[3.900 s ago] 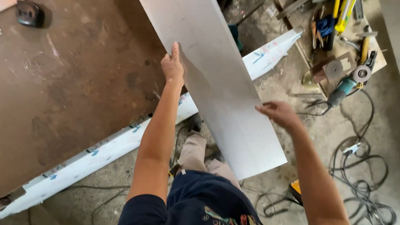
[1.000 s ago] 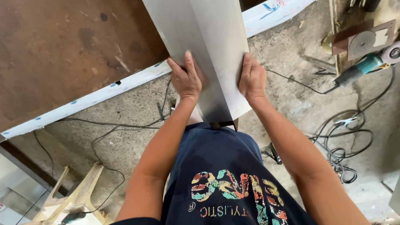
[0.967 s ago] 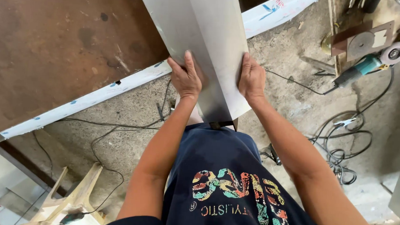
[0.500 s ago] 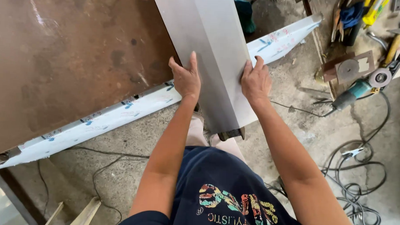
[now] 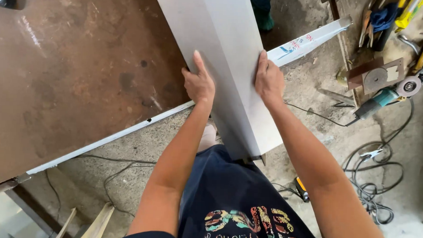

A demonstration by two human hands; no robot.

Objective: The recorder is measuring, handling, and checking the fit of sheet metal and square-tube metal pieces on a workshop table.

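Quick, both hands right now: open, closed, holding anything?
Left hand: closed on the left side of the folded grey metal sheet.
Right hand: closed on the sheet's right side.

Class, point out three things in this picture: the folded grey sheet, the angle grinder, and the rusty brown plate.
folded grey sheet (image 5: 223,49), head view, on its folded ridge.
angle grinder (image 5: 378,102), head view, on its teal body.
rusty brown plate (image 5: 77,77), head view, on its bare middle.

The folded metal sheet (image 5: 223,63) stands between the steel table (image 5: 72,81) on the left and the angle grinder (image 5: 385,97) on the right floor. Cables (image 5: 373,185) lie below the grinder; a long profile (image 5: 312,40) runs behind the sheet.
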